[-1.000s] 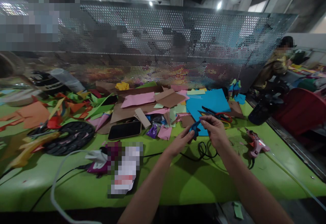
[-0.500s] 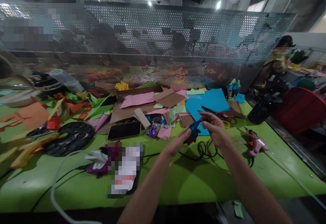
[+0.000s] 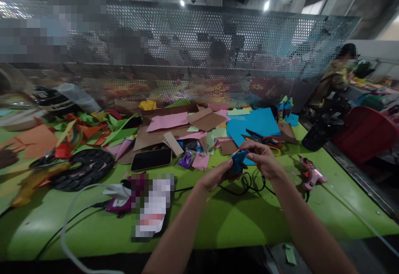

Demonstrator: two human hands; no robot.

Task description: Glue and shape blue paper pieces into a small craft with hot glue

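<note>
Both of my hands meet above the green table (image 3: pixel 237 220), a little right of the middle. A small folded blue paper piece (image 3: pixel 238 160) is pinched between them. My left hand (image 3: pixel 215 175) grips it from below and the left, fingers curled. My right hand (image 3: pixel 262 157) holds its upper right side with fingertips pressed together. Just beyond the hands lies a large blue paper sheet (image 3: pixel 255 124) with red-handled scissors (image 3: pixel 271 142) on it.
A pink glue gun (image 3: pixel 310 174) lies right of my hands, its black cord (image 3: pixel 249 182) looping under them. A dark phone (image 3: pixel 151 159), paper scraps (image 3: pixel 187 124), a black round disc (image 3: pixel 84 168) and a perforated metal screen (image 3: pixel 199 54) fill the back. A seated person (image 3: pixel 338 77) works far right.
My hands have closed together on the blue paper piece; the left hand moved in from an open reach to grip it from below.
</note>
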